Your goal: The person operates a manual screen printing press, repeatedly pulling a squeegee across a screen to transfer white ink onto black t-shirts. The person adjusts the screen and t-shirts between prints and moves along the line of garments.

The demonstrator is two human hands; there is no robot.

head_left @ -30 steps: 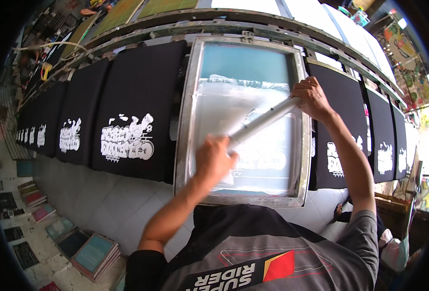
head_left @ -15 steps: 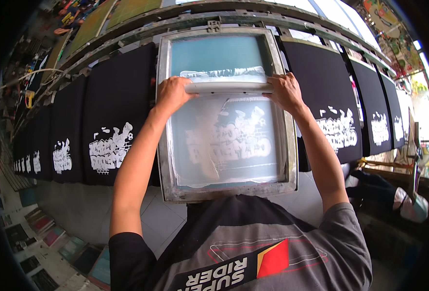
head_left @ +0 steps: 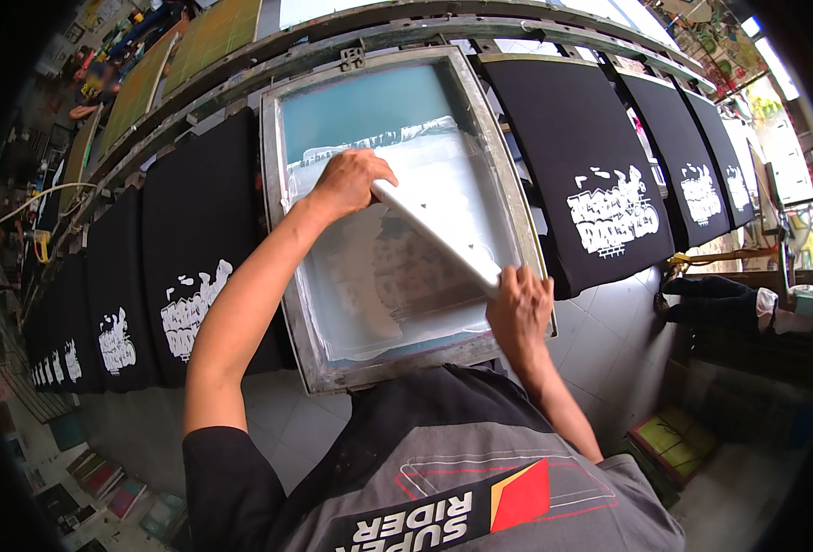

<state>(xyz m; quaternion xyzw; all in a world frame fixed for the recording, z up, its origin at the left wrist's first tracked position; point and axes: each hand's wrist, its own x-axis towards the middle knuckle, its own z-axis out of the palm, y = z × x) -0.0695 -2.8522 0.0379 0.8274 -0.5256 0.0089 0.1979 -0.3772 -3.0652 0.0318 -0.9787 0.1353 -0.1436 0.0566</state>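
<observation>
A white squeegee (head_left: 439, 232) lies slantwise over the screen printing frame (head_left: 506, 156), its left end farther from me than its right. My left hand (head_left: 349, 182) is closed around the upper left end. The other end, lower and near the frame's right side, is gripped by my right hand (head_left: 520, 313). Thick white ink (head_left: 429, 175) covers the mesh around and beyond the squeegee. Teal mesh (head_left: 370, 103) shows at the far end. Through the nearer mesh a blurred pale print is faintly visible. Whatever lies under the frame is mostly hidden.
Black fabric panels with white prints hang on both sides, such as the right one (head_left: 577, 138) and left one (head_left: 195, 202). A metal rail (head_left: 406, 37) runs behind the frame. Stacked flat items (head_left: 671, 443) sit on the floor at right. Another person (head_left: 97, 87) is at far left.
The squeegee has turned from level across the frame to a slant. My right hand came down toward me with its end; my left stayed near the far part. My view also tilted.
</observation>
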